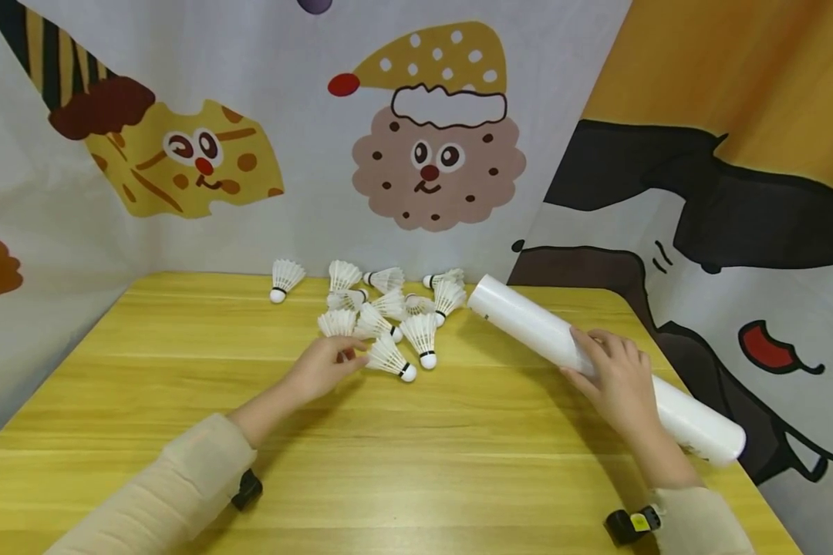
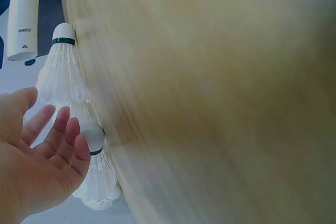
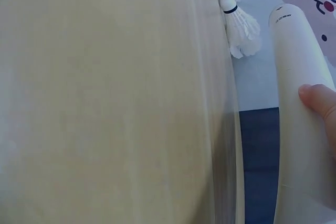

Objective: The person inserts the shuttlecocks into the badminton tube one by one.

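Observation:
My right hand (image 1: 618, 378) grips a long white shuttlecock tube (image 1: 527, 320) around its middle. The tube slants over the right side of the table, its upper-left end towards the shuttlecocks; in the right wrist view my thumb (image 3: 317, 98) lies along its side. My left hand (image 1: 329, 366) is at the feather end of the nearest shuttlecock (image 1: 389, 358), whose white cork points right and towards me. In the left wrist view the left fingers (image 2: 60, 135) are loosely bent and apart from the thumb, beside the feathers of that shuttlecock (image 2: 63, 72).
Several more shuttlecocks lie in a loose heap behind, among them one with its cork towards me (image 1: 419, 339). A single shuttlecock (image 1: 286, 279) lies apart at the back left. Behind the wooden table (image 1: 389, 478) hangs a curtain (image 1: 305, 169) with cartoon prints.

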Demonstrator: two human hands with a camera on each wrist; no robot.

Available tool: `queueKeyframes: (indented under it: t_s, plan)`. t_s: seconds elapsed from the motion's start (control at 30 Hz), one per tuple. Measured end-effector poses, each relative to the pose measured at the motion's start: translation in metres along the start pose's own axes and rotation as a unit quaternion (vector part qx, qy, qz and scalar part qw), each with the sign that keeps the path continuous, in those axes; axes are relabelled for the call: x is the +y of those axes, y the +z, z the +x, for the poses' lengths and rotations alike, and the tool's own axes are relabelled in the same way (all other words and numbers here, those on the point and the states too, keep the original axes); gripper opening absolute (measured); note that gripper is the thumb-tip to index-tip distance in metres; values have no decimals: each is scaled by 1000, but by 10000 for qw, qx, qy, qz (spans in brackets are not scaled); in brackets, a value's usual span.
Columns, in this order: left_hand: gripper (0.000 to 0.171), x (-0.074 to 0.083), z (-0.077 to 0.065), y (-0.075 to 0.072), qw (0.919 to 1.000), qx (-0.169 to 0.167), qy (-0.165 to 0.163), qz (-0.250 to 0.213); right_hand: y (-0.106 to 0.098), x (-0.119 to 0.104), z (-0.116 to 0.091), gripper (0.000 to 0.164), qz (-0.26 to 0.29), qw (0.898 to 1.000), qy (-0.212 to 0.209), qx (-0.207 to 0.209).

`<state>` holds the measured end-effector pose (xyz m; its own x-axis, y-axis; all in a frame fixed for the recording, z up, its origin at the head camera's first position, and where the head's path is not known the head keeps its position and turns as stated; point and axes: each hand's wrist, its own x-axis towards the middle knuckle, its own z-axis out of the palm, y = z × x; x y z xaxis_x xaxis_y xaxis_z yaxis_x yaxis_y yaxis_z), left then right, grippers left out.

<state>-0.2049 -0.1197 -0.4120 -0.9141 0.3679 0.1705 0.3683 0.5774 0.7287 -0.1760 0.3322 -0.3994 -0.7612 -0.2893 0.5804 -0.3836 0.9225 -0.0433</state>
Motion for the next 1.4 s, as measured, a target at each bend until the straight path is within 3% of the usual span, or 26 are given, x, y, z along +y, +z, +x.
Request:
queueKeyframes:
  t_s: [0.4,0.67,0.97,1.4]
  plan:
    - [6,-3,0,3,9996,-102,120,216,-6,-6,-3,69,269,9994,-164,145]
    - [3,-3,0,2,9994,-74,192,287,-8,-9,-3,63,505,9971,-360,449]
    - [4,-5,-1,0,9987,-47,359,355,-10,-16,-1,68,607,9940,-491,772]
    - [5,-5,-4,-9,9987,113,460,180,-9,-25,-1,63,866,9877,-676,1111]
